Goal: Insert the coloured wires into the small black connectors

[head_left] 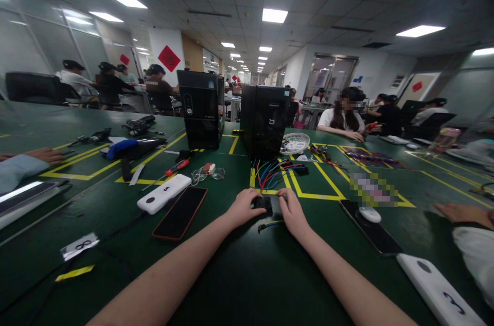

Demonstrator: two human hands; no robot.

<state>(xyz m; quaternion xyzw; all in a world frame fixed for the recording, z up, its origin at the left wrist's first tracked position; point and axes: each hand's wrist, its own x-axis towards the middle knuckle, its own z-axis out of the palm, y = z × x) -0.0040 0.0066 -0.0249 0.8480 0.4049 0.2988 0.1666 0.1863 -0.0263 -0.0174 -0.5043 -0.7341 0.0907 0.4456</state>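
Note:
My left hand (242, 206) and my right hand (292, 210) meet on the green table (239, 274), both closed round a small black connector block (263, 204). Coloured wires (270, 171) run from it toward the black computer case (264, 120) just behind. A short loose blue and yellow wire (270, 224) lies under my hands. Both forearms stretch in from the bottom edge.
A second black case (200, 109) stands left of the first. A black phone (179, 213), a white power bank (164, 193) and a red screwdriver (175, 166) lie to the left. Another phone (370, 225) lies right. Other people's hands (461, 213) rest at both sides.

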